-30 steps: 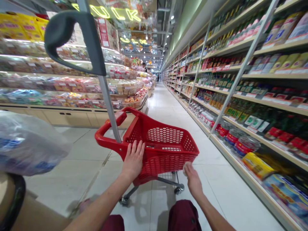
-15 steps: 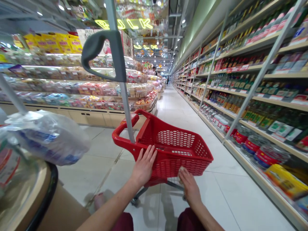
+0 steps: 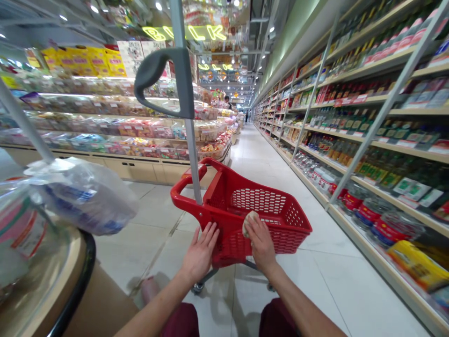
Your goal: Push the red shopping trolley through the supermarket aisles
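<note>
A red plastic shopping cart (image 3: 228, 229) with perforated basket walls stands before me on the floor, its basket holding nothing that I can see. My left hand (image 3: 200, 250) lies flat against the cart's near side, below the red handle (image 3: 182, 199), fingers stretched out. In my right hand (image 3: 262, 245) is a crumpled pale cloth (image 3: 250, 223), pressed to the upper edge of the basket's near wall. A grey pole with a dark grey grip (image 3: 187, 84) rises from the cart's handle end.
Shelves of bottles (image 3: 382, 178) line the right side. Bins of wrapped goods (image 3: 133, 126) stand across the left. Close on my left is a beige rounded counter (image 3: 84, 281) with a black rim, and a plastic bag roll (image 3: 87, 196) hangs over it. A tiled aisle (image 3: 245, 145) runs ahead.
My right hand has moved up and left with the cloth, from low on the basket wall to its upper edge. My left hand has slid slightly down and left.
</note>
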Tool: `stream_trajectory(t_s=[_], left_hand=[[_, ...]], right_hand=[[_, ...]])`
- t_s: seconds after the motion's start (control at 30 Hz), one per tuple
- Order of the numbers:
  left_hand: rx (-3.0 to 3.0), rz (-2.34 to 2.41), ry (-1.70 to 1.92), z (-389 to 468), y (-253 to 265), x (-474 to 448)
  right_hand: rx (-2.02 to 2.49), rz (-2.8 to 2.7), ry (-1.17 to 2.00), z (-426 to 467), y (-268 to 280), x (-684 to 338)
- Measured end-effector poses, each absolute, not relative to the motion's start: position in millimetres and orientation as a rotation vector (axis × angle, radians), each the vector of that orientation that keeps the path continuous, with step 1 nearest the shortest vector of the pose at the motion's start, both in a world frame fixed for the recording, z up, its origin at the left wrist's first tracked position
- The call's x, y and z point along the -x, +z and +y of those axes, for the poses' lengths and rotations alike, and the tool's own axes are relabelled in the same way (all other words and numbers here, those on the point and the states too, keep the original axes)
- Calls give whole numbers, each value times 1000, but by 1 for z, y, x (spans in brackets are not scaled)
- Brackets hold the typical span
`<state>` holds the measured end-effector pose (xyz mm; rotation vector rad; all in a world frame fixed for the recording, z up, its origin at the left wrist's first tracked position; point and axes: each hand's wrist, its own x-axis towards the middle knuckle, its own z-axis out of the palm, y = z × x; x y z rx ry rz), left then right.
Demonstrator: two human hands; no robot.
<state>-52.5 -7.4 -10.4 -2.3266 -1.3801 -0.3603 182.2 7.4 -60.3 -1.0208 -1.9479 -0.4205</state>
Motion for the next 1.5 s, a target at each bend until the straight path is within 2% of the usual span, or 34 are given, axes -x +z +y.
stream_trajectory(t_s=[0.13,0.37,0.53,0.77,0.97,1.13,1.37,1.5], left_hand=[[2345,-1436,-292,-11,-13,64],[2334,-1518,-215,-14,-6,73],[2300,-1509,-243,-16,-11,83],[2231,-1630,-279,-18,-12,101],[2196,-1618,-295,-22,-8,109],[2166,-1609,-397,-16,5,98],[2101,-1406,-580,-7,25,79],[2087,-1360,-684,10,47,62]], right_hand=[[878,-2076,-485,2,-78,-174],[903,-2049,-378,14,-54,-140],[893,-2201,-282,11,-74,-125],[769,-2150,-334,17,-19,-72],[766,-2300,-273,9,-50,-72],[779,-2016,-267,20,11,-58],[789,-2121,-262,20,-18,-73],[905,-1919,-262,31,17,-62]])
